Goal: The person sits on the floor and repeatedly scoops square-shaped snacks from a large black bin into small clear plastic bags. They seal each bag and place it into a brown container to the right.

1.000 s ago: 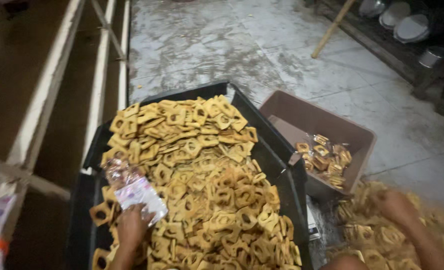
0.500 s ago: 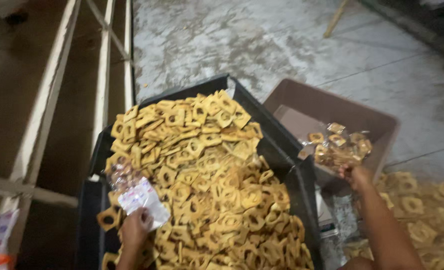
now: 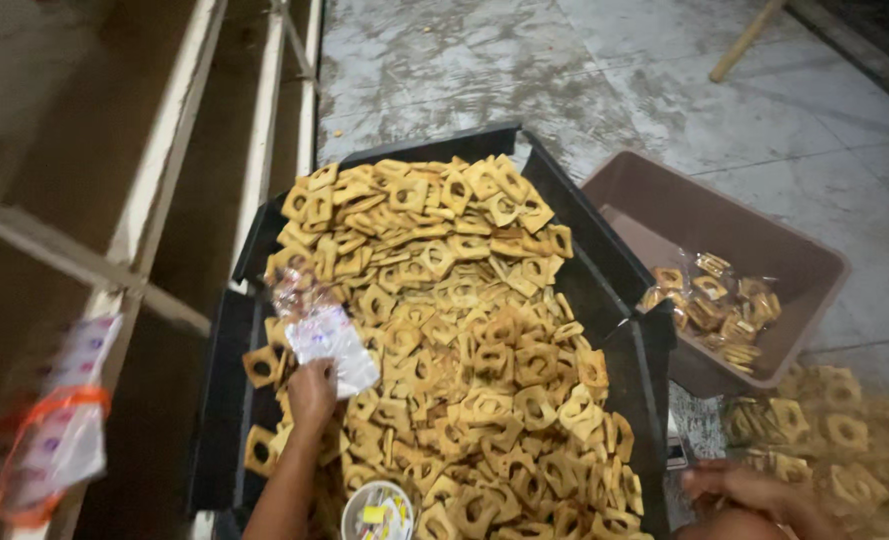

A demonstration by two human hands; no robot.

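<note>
A small clear plastic packet (image 3: 326, 335) with white printing, partly filled, stands tilted above the heap of golden, square, hollow-centred crackers (image 3: 454, 340) that fills the black crate (image 3: 604, 275), pinched at its lower end.

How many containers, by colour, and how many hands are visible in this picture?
Black crates, heaped with square snacks: 1
Brown tubs, with a few packed snacks inside: 1
Hands: 2, the left hand holding a small plastic bag, the right hand low beside the crate
Total: 4
</note>
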